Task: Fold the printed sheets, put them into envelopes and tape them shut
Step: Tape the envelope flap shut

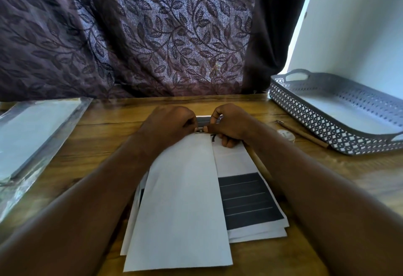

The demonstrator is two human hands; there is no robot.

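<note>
Left hand, right hand both pinching far edge of folded sheet, atop paper stack on surface. Gray tray far right.

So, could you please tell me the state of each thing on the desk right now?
Top sheet: folded over lengthwise, blank side up.
Stack of sheets: flat, unfolded, beneath it.
Left hand: pinching the top sheet's far edge.
Right hand: pinching the same edge.
Envelope pack: lying flat, in plastic wrap.
Basket: upright, untouched.
Tape roll: lying flat beside the basket.
</note>
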